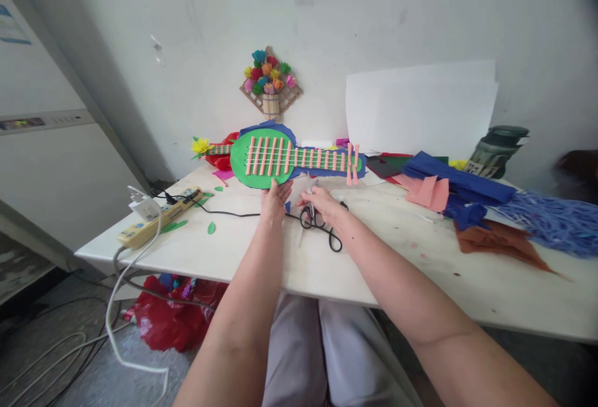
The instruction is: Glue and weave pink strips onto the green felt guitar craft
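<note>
The left hand (277, 199) pinches the lower edge of the green paper lute (268, 161), held up over the table (238, 257); the right hand (324, 202) seems to grasp black-handled scissors (307, 216) just below its neck. Probably the step is trimming the blue paper (279, 126) behind it, and the next cut would call for steady holding
</note>
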Available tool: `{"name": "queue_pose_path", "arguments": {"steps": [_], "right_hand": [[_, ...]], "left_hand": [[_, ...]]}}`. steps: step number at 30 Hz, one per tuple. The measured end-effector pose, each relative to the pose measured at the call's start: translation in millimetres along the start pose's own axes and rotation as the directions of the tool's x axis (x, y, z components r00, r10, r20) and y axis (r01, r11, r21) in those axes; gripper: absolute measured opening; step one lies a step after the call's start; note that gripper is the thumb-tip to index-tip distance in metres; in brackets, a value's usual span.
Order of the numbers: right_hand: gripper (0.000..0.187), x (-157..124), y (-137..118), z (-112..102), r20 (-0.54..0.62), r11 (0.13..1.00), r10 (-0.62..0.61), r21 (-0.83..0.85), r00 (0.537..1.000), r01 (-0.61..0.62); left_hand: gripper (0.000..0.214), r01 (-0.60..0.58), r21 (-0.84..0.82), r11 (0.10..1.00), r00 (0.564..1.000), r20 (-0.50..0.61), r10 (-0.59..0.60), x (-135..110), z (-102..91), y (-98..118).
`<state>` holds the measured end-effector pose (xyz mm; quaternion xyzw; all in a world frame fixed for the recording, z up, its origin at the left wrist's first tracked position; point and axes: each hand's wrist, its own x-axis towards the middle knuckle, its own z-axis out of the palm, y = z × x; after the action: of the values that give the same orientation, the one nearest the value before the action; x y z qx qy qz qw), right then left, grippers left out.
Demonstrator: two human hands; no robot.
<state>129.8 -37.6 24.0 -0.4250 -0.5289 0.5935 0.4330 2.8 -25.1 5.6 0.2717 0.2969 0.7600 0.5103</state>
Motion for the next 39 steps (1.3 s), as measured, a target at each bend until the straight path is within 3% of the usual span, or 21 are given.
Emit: {"name": "queue_pose_path", "arguments": {"steps": [10,21,26,30,34,39], "right_hand": [[0.004,4,1,-1,0.059,0.996,-0.014,-0.081,0.998,0.019],[0.018,-2,-1,4,0.094,0.994,-0.015,-0.105,0.995,0.025],[0.022,-6,-5,4,0.102,0.97,0.021,-0.241,0.995,0.004],[0.032,-5,-2,6,0.118,0.894,-0.026,-0.442,0.993,0.076],[0.039,-10,-4,11,0.166,0.763,-0.125,-0.614,0.978,0.202],[0.037,-20,-15,18,0.199,0.553,-0.05,-0.81,0.979,0.192]], "left_hand": [[0.035,-0.007,0.017,1.0,0.998,0.059,0.006,-2,2.6,0],[0.036,-0.001,0.005,1.0,0.999,0.048,0.001,-3,4.1,2],[0.035,-0.02,-0.01,1.0,0.999,0.043,0.02,-2,2.0,2],[0.037,-0.028,-0.061,0.998,0.999,0.033,0.03,0,1.8,0],[0.038,-0.035,-0.136,0.99,0.999,0.004,0.036,0,5.1,-1],[0.025,-0.01,-0.216,0.976,0.997,-0.073,-0.006,-1,9.3,2]]}}
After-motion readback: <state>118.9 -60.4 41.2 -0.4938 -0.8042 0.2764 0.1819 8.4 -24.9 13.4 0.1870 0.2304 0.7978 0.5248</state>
